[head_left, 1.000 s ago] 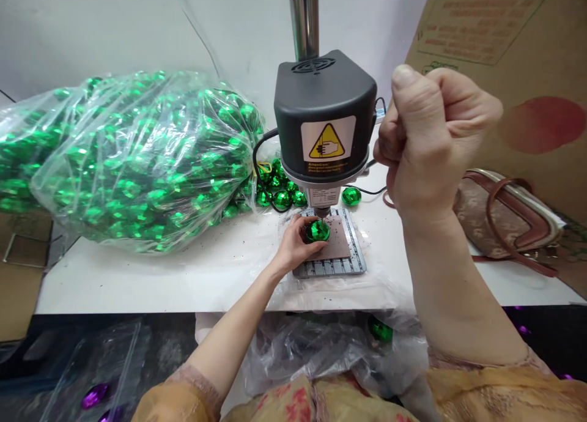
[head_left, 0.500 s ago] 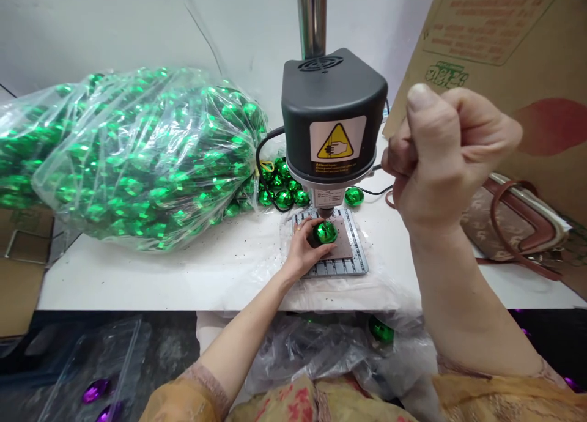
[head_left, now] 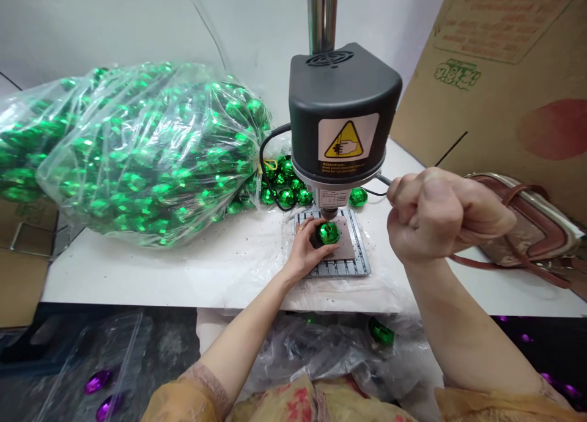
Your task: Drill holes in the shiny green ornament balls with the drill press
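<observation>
Under the black bench drill press (head_left: 343,104), a shiny green faceted ball (head_left: 329,233) rests on a flat board (head_left: 345,249) over the slotted metal base (head_left: 362,266). My left hand (head_left: 308,248) grips the ball from its left side, thumb in front and fingers behind. The drill chuck (head_left: 329,214) is directly above the ball, its tip at the ball's top. To the right of the press, my right hand (head_left: 440,217) is closed in a fist around the feed lever (head_left: 383,179), whose grip is hidden by the fingers.
A large clear bag (head_left: 156,159) full of green balls lies on the white table (head_left: 137,281) at left. Loose green balls (head_left: 287,197) sit behind the press. A brown handbag (head_left: 527,226) and a cardboard box (head_left: 495,98) stand at right. Purple balls (head_left: 97,381) lie below left.
My right hand has swung downward with the lever, and a thin dark rod now shows behind it. The chuck is slightly lower against the ball. My left hand keeps its hold.
</observation>
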A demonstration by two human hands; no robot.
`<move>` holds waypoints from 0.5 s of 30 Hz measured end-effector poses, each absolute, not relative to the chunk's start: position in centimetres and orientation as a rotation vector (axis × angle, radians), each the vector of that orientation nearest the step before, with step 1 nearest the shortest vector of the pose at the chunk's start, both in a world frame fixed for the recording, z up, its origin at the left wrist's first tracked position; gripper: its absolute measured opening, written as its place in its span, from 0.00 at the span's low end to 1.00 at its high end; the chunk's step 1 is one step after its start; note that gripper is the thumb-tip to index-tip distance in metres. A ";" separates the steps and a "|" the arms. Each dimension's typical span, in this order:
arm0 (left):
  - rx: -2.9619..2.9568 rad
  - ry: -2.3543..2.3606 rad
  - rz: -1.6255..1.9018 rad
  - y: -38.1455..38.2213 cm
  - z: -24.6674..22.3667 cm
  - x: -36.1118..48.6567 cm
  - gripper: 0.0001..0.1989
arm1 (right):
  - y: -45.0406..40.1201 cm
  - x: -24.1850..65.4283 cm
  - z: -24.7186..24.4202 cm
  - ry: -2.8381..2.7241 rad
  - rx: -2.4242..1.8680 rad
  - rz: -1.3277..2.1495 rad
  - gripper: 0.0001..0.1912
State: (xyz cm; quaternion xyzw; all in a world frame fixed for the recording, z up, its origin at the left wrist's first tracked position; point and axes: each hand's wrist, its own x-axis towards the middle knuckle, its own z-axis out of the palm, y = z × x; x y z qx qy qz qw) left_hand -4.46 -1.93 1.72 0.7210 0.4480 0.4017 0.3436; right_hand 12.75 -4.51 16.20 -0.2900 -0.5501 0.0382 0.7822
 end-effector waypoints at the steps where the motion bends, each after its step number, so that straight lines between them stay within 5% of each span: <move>1: 1.877 1.166 1.040 -1.9 1.8 -4.5 0.27 | -4.3 12.6 16.0 -1.146 -0.574 0.035 0.26; 15: 1.864 1.193 1.044 -2.1 1.9 -4.4 0.27 | -3.1 12.9 14.1 -1.209 -0.259 -0.093 0.22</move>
